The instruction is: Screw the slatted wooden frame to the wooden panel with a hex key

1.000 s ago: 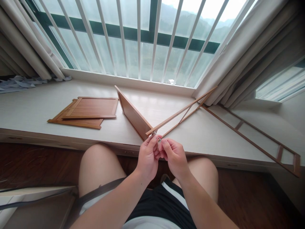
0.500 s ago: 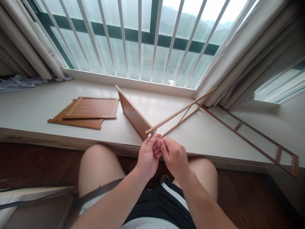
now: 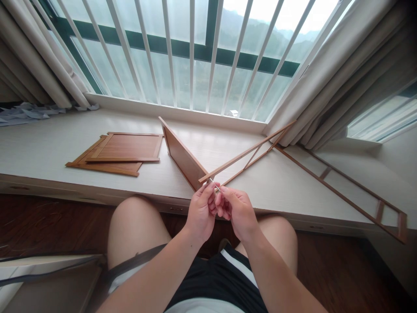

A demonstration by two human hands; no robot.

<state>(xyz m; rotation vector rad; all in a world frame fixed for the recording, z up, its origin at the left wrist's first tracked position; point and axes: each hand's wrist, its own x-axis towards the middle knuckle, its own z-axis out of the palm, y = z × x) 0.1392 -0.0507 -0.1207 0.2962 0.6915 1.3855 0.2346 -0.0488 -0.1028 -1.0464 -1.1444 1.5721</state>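
My left hand (image 3: 202, 211) and my right hand (image 3: 237, 210) meet in front of me, fingers pinched together on a thin metal tool (image 3: 214, 185), perhaps a small key or screw. Its tip points at the near corner where an upright wooden panel (image 3: 182, 157) meets a slatted wooden frame (image 3: 247, 154). Both parts stand on the white window ledge (image 3: 48, 148). My fingertips almost touch the corner joint.
Two flat wooden panels (image 3: 120, 152) lie stacked on the ledge to the left. A second ladder-like frame (image 3: 352, 193) lies on the ledge to the right. Curtains (image 3: 329, 74) hang at both sides, and crumpled paper (image 3: 22, 114) sits far left. My knees are below the ledge.
My hands have shifted only slightly at the joint; the right fingers turned a little around the small metal tool. The wooden parts have not moved.
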